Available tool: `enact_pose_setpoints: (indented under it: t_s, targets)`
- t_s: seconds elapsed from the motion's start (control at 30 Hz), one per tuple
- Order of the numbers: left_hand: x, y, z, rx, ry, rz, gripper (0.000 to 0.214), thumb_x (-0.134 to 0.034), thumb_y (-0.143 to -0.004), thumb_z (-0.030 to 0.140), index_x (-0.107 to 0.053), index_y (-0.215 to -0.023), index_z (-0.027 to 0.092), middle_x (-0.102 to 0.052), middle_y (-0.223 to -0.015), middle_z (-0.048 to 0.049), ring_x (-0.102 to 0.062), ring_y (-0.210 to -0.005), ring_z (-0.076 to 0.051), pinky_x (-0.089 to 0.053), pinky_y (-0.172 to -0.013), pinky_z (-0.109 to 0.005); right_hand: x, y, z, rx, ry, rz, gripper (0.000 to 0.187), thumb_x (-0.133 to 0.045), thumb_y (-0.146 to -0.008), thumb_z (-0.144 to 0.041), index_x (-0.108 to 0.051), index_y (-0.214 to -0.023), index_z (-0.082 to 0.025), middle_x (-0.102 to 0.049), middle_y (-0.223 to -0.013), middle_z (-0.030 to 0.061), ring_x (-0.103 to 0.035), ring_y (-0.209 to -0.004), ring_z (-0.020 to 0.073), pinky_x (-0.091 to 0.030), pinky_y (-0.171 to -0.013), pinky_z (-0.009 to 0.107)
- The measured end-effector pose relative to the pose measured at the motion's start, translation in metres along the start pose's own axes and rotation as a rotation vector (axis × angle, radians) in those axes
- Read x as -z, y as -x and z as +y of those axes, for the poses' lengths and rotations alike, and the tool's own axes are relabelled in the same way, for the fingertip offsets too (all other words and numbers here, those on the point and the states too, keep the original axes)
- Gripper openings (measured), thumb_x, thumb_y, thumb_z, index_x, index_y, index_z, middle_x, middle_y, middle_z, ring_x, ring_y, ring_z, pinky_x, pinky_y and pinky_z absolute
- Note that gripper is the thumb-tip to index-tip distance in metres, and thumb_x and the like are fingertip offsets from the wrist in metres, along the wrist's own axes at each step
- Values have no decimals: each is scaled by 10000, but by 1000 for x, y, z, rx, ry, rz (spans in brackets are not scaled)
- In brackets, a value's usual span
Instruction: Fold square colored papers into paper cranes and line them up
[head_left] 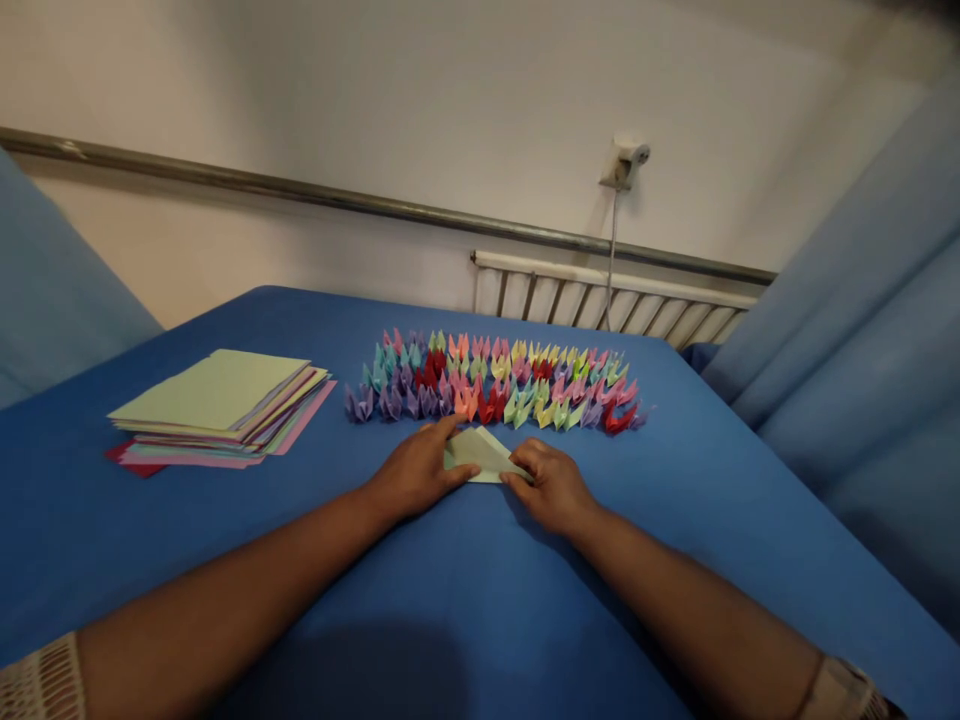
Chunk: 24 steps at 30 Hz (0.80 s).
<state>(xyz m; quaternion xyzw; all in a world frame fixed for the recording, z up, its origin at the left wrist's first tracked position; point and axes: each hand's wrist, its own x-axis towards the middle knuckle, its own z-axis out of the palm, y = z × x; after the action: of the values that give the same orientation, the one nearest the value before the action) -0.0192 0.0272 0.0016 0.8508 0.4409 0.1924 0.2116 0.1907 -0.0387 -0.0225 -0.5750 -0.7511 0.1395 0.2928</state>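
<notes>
- Firstly, at far left, the bench (465, 570) is flanked by a curtain (56, 290).
- Beside it, a stack (210, 392) of coloured paper is laid, pale green uppermost.
- By the left hand (420, 465), a folded sheet (487, 455) is gripped at its left side, at mid-bench.
- Behind the sheet, cranes (493, 403) in many colours are ranged in rows.
- By the right hand (553, 485), the sheet's right corner is pinched.
- Farther right, another curtain (862, 330) is hung.
</notes>
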Motion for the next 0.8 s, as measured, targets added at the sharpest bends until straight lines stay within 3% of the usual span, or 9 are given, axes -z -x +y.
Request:
enact_pose_setpoints:
  t_s: [0.17,0.23,0.37,0.47,0.57,0.7,0.8]
  targets:
    - [-1,-4,4,65,391,-58,361,-626,-782,402,-645,-1043,154,-716,-933,-57,-660,-831,-244,-499,-742,-336,4,-1,5,73,-276,183,129,-600,-842,-303,-616,-784,-189,-580,-807,28,-566,-774,165,-447,-732,286]
    - [-1,-5,6,133,584,-36,385,-666,-756,424,-648,-1008,134,-714,-898,-54,-657,-799,-232,-503,-703,-323,5,-2,7,53,-454,236,159,-646,-808,-337,-628,-869,-191,-615,-890,41,-587,-850,183,-465,-799,314]
    - [1,-2,15,231,1002,-19,488,-757,-698,401,-634,-1071,112,-722,-952,-86,-668,-802,-221,-516,-723,-328,7,-4,10,-73,-905,267,389,-690,-767,-419,-574,-1078,-218,-661,-1005,50,-624,-929,205,-491,-864,357]
    - [3,3,24,258,1251,-57,501,-779,-696,377,-630,-1079,91,-729,-966,-127,-689,-819,-235,-526,-788,-361,5,-5,6,-92,-1147,175,489,-737,-727,-428,-545,-1127,-222,-689,-1040,62,-647,-977,223,-505,-892,385]
    - [3,6,29,279,1293,-30,517,-798,-673,379,-628,-1068,93,-734,-968,-137,-697,-844,-257,-536,-799,-382,3,-3,2,-168,-1207,63,487,-786,-682,-398,-588,-1089,-217,-717,-1019,53,-674,-951,226,-520,-886,394]
    - [3,10,28,318,1107,87,501,-797,-662,392,-624,-1046,121,-733,-987,-116,-697,-839,-256,-557,-738,-372,0,-3,3,-271,-1212,34,456,-805,-650,-395,-623,-1022,-203,-741,-941,41,-699,-854,212,-542,-829,390]
    - [5,16,22,299,966,110,474,-764,-683,388,-609,-1053,134,-725,-1009,-103,-696,-854,-255,-565,-744,-385,-3,-4,7,-302,-1206,-11,497,-814,-627,-391,-602,-1036,-204,-741,-935,36,-701,-827,205,-545,-802,378]
